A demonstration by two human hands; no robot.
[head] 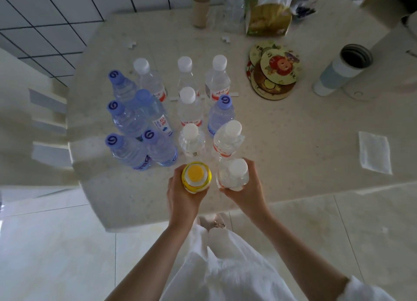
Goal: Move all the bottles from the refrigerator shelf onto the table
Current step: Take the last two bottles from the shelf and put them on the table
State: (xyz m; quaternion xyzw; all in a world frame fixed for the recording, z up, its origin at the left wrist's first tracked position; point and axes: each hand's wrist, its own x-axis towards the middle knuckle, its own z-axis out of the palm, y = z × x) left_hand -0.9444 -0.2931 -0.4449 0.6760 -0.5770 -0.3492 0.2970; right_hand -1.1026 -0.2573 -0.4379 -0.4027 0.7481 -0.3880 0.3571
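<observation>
My left hand (181, 199) grips a yellow-capped bottle (195, 176) upright over the near edge of the pale stone table (293, 142). My right hand (248, 192) grips a clear white-capped bottle (234, 175) beside it. Just beyond them stands a cluster of several bottles: blue-capped ones (128, 151) on the left and clear white-capped ones (191, 140) in the middle and right. The refrigerator is out of view.
A stack of round coasters (274, 72) lies at the right, with an open white and blue-grey flask (343, 69) beyond it. A folded white cloth (374, 151) lies near the right edge. A snack bag (268, 18), a cardboard tube (200, 9) and a blue-capped bottle (234, 5) stand at the back.
</observation>
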